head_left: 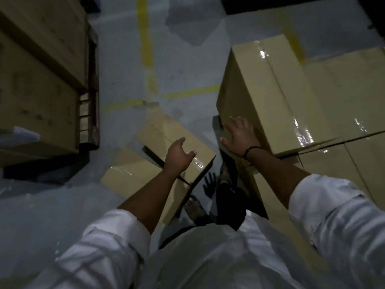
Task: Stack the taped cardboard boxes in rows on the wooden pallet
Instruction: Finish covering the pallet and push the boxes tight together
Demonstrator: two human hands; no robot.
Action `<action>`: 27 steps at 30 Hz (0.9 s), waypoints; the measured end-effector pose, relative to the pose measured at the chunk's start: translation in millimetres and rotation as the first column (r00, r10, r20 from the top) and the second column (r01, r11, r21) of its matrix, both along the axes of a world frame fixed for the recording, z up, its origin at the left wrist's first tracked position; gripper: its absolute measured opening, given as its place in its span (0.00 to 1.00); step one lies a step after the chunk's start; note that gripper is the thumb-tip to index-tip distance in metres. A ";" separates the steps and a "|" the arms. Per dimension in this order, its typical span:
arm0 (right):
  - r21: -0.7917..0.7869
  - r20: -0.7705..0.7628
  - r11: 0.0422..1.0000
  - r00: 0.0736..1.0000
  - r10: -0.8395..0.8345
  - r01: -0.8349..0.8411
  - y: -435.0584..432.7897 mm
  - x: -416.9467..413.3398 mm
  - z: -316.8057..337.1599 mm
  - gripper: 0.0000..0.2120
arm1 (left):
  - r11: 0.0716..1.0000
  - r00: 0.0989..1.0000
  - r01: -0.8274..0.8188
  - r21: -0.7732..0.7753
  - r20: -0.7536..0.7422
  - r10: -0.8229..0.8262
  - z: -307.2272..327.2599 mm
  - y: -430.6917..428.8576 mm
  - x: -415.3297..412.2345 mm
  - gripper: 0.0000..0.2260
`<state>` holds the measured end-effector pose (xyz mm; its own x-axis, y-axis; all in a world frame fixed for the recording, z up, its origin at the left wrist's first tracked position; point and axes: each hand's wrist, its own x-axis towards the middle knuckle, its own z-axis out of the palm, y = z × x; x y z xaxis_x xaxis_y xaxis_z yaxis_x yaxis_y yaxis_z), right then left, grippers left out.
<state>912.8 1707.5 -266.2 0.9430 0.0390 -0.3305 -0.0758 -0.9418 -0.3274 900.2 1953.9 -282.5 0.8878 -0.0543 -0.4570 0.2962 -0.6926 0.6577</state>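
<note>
A taped cardboard box (268, 90) sits tilted on top of other boxes (343, 170) at the right. My right hand (239, 135) lies flat against its near lower corner, fingers spread. My left hand (180, 156) hovers open in front of a lower tilted box (158, 134) on the floor, holding nothing. Another box (127, 176) lies beside that one. At the left, stacked boxes (35, 84) stand on a wooden pallet (89, 119), whose edge shows beneath them.
The grey floor (177, 65) carries yellow tape lines (146, 42) between the left stack and the right pile. My feet (225, 176) stand between the low boxes and the right pile. White sleeves fill the bottom of the view.
</note>
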 end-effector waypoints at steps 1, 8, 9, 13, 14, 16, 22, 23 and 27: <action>0.000 -0.015 1.000 1.000 0.013 -0.013 4.1 0.2 -4.5 0.29 | 1.000 1.000 -0.023 0.000 -0.010 0.023 -2.7 6.4 -4.4 0.33; 0.011 -0.139 0.986 0.976 0.168 -0.168 35.8 16.0 -46.4 0.31 | 0.971 0.963 -0.238 -0.017 -0.135 0.233 -45.6 48.2 -22.8 0.32; 0.011 -0.154 0.984 0.972 0.177 -0.177 39.9 20.4 -53.4 0.32 | 0.963 0.953 -0.268 -0.024 -0.153 0.261 -52.6 51.7 -21.1 0.32; -0.007 -0.219 0.970 0.947 0.237 -0.244 57.0 42.0 -93.4 0.34 | 0.933 0.921 -0.361 -0.008 -0.161 0.355 -93.5 65.3 -10.3 0.31; -0.010 -0.228 0.965 0.940 0.254 -0.263 60.4 48.5 -106.1 0.35 | 0.928 0.917 -0.372 0.006 -0.153 0.368 -106.2 68.0 -7.2 0.30; -0.007 -0.246 0.956 0.927 0.283 -0.293 66.8 63.6 -134.9 0.35 | 0.924 0.908 -0.381 0.036 -0.172 0.382 -133.7 72.6 1.2 0.30; 0.012 -0.286 0.931 0.891 0.352 -0.364 93.6 121.5 -257.6 0.36 | 0.901 0.880 -0.419 0.112 -0.195 0.434 -249.1 77.5 33.8 0.32; 0.007 -0.281 0.929 0.891 0.356 -0.369 98.1 130.4 -276.2 0.36 | 0.908 0.888 -0.401 0.121 -0.191 0.418 -263.0 76.7 40.3 0.31; -0.004 -0.247 0.932 0.904 0.349 -0.361 116.3 162.4 -360.1 0.36 | 0.895 0.882 -0.437 0.089 -0.153 0.446 -335.3 74.2 67.5 0.30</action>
